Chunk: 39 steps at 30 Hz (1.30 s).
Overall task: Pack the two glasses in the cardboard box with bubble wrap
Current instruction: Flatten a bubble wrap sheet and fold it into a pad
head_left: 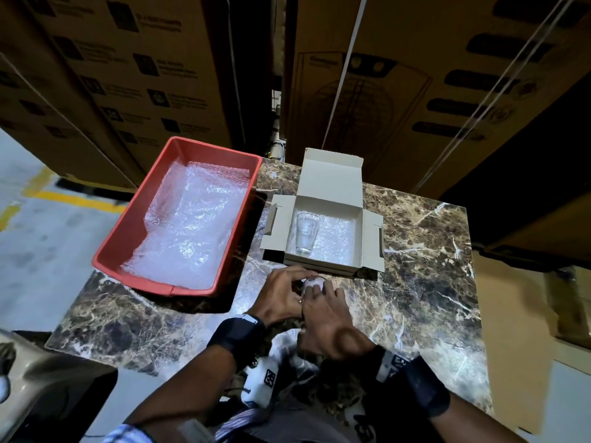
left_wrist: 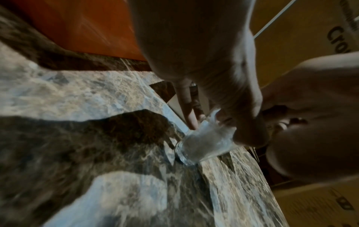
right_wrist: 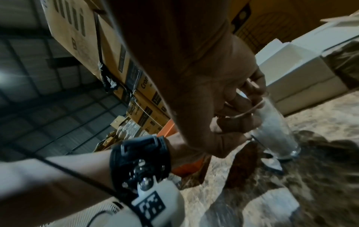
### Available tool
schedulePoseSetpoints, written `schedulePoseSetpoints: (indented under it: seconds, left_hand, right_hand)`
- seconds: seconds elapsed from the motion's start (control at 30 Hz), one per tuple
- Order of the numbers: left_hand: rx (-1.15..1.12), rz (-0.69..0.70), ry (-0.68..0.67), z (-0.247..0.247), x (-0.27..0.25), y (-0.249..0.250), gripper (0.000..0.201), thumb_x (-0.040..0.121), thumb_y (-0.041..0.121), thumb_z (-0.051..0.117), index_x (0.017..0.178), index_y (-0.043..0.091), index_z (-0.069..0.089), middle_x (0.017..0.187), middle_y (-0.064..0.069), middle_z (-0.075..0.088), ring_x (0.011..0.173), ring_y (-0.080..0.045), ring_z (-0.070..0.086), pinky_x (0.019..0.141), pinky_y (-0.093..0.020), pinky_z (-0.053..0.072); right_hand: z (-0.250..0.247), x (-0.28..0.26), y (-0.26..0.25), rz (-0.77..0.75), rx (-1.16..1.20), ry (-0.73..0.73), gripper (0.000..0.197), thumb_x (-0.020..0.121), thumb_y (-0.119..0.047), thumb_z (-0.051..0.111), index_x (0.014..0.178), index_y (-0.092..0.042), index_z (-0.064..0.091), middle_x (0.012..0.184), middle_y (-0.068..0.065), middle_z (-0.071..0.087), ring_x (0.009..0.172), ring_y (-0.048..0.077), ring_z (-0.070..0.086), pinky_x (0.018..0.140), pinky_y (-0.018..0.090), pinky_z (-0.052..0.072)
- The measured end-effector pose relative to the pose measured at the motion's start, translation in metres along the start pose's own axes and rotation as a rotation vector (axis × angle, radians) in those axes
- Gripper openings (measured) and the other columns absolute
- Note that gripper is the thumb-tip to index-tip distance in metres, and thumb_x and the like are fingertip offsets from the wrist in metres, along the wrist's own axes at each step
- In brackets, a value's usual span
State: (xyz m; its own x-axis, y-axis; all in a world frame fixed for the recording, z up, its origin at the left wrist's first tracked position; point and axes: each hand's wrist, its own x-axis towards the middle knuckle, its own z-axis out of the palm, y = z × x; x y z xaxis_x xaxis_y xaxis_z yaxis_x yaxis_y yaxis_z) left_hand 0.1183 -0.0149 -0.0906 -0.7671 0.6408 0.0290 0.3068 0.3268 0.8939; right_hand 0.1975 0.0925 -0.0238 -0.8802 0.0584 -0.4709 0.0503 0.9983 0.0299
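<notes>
Both hands work at the rim of an upright second glass (right_wrist: 276, 127), the left hand (head_left: 284, 295) and right hand (head_left: 329, 318) pinching bubble wrap into it. Just beyond their fingertips sits the open cardboard box (head_left: 371, 238), one glass (head_left: 305, 231) already lying inside, left side.

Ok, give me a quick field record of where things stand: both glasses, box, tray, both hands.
glass 1: inside the cardboard box, on bubble wrap, left side
glass 2: upright on the marble table, bubble wrap stuffed inside
left hand: fingers curled at glass 2's rim
right hand: fingers over glass 2's top
box lid: open
red tray: left of the box, holds spare bubble wrap
</notes>
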Motion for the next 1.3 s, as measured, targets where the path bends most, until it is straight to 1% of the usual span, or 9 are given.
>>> schedulePoseSetpoints:
  seconds: [0.17,0.3,0.53,0.63,0.87,1.0,1.1,1.2,1.3]
  left_hand:
    - [-0.031,0.036,0.066,0.011,-0.013,-0.005,0.038,0.075,0.015,0.084,0.112,0.019,0.078,0.109,0.013,0.072,0.102,-0.002,0.07,0.086,-0.025,0.058]
    - [-0.005,0.048,0.067,0.01,-0.013,-0.008,0.037,0.077,0.015,0.081,0.114,0.02,0.077,0.111,0.013,0.071,0.103,0.0,0.068,0.087,-0.029,0.058]
    - [-0.088,-0.003,0.021,0.012,-0.015,-0.009,0.045,0.073,0.009,0.083,0.116,0.018,0.076,0.114,0.013,0.069,0.104,-0.007,0.07,0.084,-0.033,0.061]
    - [-0.1,-0.006,0.019,0.011,-0.015,-0.006,0.049,0.068,0.005,0.081,0.115,0.019,0.076,0.113,0.013,0.069,0.103,-0.007,0.07,0.081,-0.033,0.061]
    - [-0.118,0.008,-0.014,0.008,-0.016,-0.001,0.063,0.053,0.014,0.091,0.114,0.02,0.077,0.111,0.011,0.069,0.1,-0.008,0.071,0.078,-0.032,0.062]
    - [-0.036,0.016,-0.009,0.004,-0.014,0.0,0.071,0.049,0.033,0.098,0.115,0.019,0.076,0.11,0.013,0.07,0.103,0.0,0.067,0.086,-0.029,0.058]
    - [-0.018,0.01,-0.001,0.004,-0.015,0.003,0.071,0.049,0.037,0.101,0.113,0.02,0.077,0.108,0.012,0.07,0.101,0.0,0.067,0.085,-0.028,0.057]
    - [-0.051,0.003,-0.01,0.003,-0.015,0.005,0.067,0.049,0.033,0.101,0.111,0.022,0.077,0.106,0.013,0.07,0.098,-0.001,0.067,0.082,-0.026,0.057]
    - [-0.056,-0.004,0.007,0.004,-0.016,0.005,0.065,0.049,0.024,0.098,0.11,0.023,0.077,0.105,0.013,0.07,0.098,-0.002,0.068,0.08,-0.024,0.057]
  right_hand:
    - [0.031,0.009,-0.012,0.102,-0.002,0.022,0.065,0.098,-0.042,0.058,0.147,-0.003,0.039,0.143,0.014,0.048,0.132,0.029,0.038,0.102,0.042,0.026]
    - [0.027,0.01,-0.016,0.15,-0.01,-0.074,0.065,0.064,-0.051,0.087,0.111,-0.008,0.073,0.102,0.005,0.071,0.098,0.021,0.058,0.082,0.037,0.029]
    - [0.023,0.012,-0.007,0.043,-0.042,0.039,0.051,0.099,-0.034,0.053,0.142,-0.008,0.043,0.135,0.01,0.051,0.127,0.028,0.041,0.102,0.04,0.031]
    - [0.011,0.007,0.0,-0.037,-0.067,0.01,0.065,0.083,-0.057,0.061,0.132,-0.015,0.052,0.128,0.008,0.053,0.123,0.029,0.042,0.098,0.043,0.029]
    - [-0.012,-0.006,0.01,-0.079,0.087,-0.137,0.071,0.078,-0.04,0.072,0.137,-0.01,0.046,0.138,0.01,0.049,0.134,0.032,0.035,0.111,0.048,0.025]
    - [-0.033,-0.01,0.036,-0.074,0.446,-0.189,0.041,0.083,-0.028,0.072,0.12,-0.017,0.057,0.117,0.014,0.064,0.12,0.031,0.052,0.089,0.033,0.046]
    - [-0.039,-0.018,0.044,-0.018,0.524,-0.082,0.05,0.083,-0.038,0.076,0.127,-0.017,0.065,0.119,0.011,0.07,0.111,0.026,0.065,0.092,0.034,0.053]
    - [-0.035,-0.021,0.035,0.053,0.424,-0.123,0.064,0.084,-0.042,0.076,0.139,-0.018,0.054,0.131,0.015,0.056,0.127,0.032,0.049,0.102,0.034,0.044]
    - [-0.033,-0.015,0.024,0.02,0.211,-0.122,0.058,0.079,-0.037,0.08,0.127,-0.02,0.052,0.125,0.008,0.061,0.127,0.031,0.043,0.101,0.04,0.037]
